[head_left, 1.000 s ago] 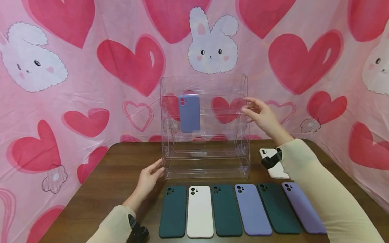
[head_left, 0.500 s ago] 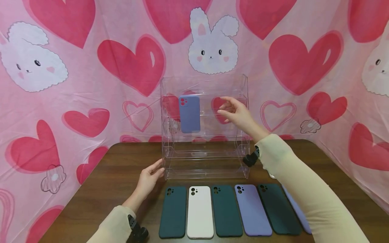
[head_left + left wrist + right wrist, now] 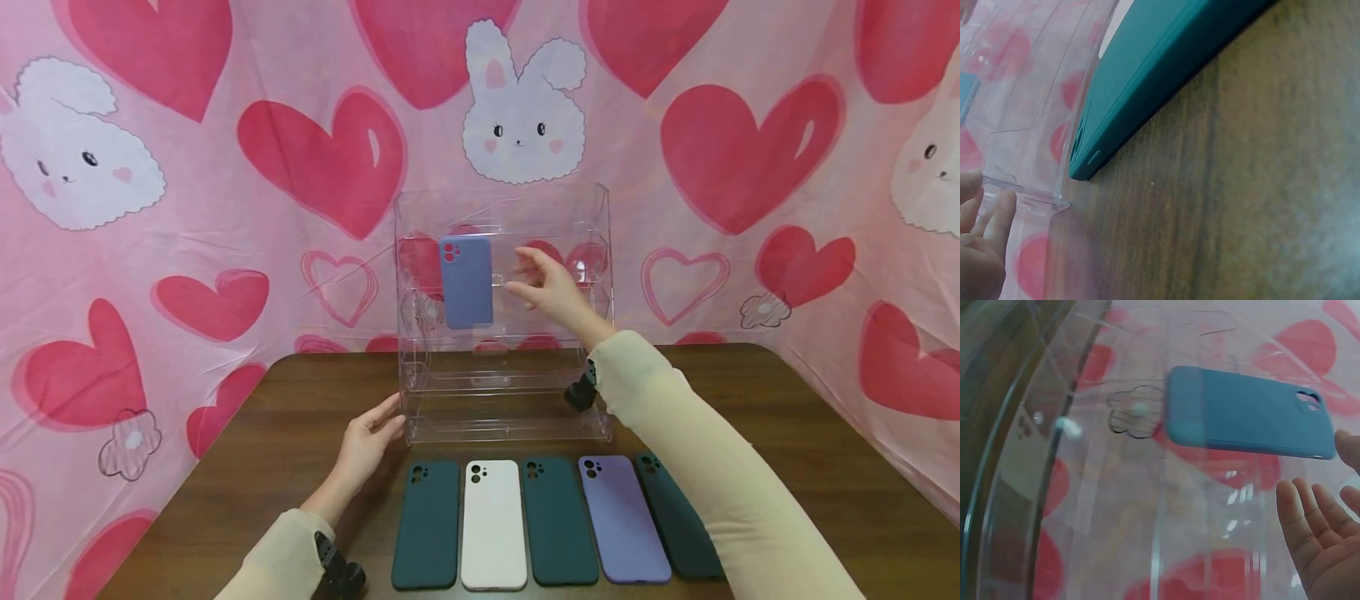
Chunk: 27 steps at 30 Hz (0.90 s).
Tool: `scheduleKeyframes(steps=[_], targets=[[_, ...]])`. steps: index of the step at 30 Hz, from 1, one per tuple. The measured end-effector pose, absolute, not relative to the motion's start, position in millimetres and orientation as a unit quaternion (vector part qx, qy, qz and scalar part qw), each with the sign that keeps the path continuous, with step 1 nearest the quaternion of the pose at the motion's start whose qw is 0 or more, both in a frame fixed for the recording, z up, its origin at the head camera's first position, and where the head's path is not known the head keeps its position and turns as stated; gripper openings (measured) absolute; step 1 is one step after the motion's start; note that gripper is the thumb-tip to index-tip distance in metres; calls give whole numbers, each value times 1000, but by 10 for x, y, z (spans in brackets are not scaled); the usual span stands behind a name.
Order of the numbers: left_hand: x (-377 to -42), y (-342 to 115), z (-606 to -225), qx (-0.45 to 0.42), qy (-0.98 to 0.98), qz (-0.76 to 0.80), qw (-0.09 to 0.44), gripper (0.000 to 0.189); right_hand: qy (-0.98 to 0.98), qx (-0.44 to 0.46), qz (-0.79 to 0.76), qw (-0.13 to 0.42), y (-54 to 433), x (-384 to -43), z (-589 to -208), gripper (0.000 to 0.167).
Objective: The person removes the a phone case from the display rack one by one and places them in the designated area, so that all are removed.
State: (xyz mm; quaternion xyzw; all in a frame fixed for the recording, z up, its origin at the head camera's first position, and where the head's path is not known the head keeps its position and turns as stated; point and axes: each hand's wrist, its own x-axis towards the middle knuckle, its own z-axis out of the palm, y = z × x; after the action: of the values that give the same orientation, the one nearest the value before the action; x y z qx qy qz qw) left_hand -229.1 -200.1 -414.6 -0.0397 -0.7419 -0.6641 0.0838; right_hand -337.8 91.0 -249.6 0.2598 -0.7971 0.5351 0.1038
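A clear tiered acrylic display rack (image 3: 506,431) stands on the table. One blue-violet phone case (image 3: 468,283) leans upright in an upper tier, left of centre; in the right wrist view this case (image 3: 1247,412) looks blue. My right hand (image 3: 551,287) hovers in front of the rack, just right of the case, fingers spread and holding nothing. In the right wrist view a gap separates most of the fingers (image 3: 1313,512) from the case; whether the thumb touches it is unclear. My left hand (image 3: 366,442) rests its extended fingertips against the rack's lower left side.
Along the front lies a row of phone cases: a dark green one (image 3: 426,525), a white one (image 3: 494,525), another green one (image 3: 560,521), a purple one (image 3: 624,518) and a green one (image 3: 678,525) partly under the right sleeve. Behind hangs a pink heart-patterned cloth (image 3: 322,50).
My right hand has moved left from the rack's right edge to beside the standing case. Its sleeve now covers the rightmost purple case and the white case at the right. My left hand stays put.
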Motion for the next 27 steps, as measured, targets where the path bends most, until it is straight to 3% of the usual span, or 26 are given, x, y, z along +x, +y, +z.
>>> scheduleKeyframes(steps=[13,27], targets=[[-2293,-1993,-4133,-37,-744,-662,86,42,-776,243,574,92,671,-3477,-2636,65],[-2283,-1981,-4109,-40,-747,-657,91,41,-771,227,587,103,503,-3476,-2663,61]])
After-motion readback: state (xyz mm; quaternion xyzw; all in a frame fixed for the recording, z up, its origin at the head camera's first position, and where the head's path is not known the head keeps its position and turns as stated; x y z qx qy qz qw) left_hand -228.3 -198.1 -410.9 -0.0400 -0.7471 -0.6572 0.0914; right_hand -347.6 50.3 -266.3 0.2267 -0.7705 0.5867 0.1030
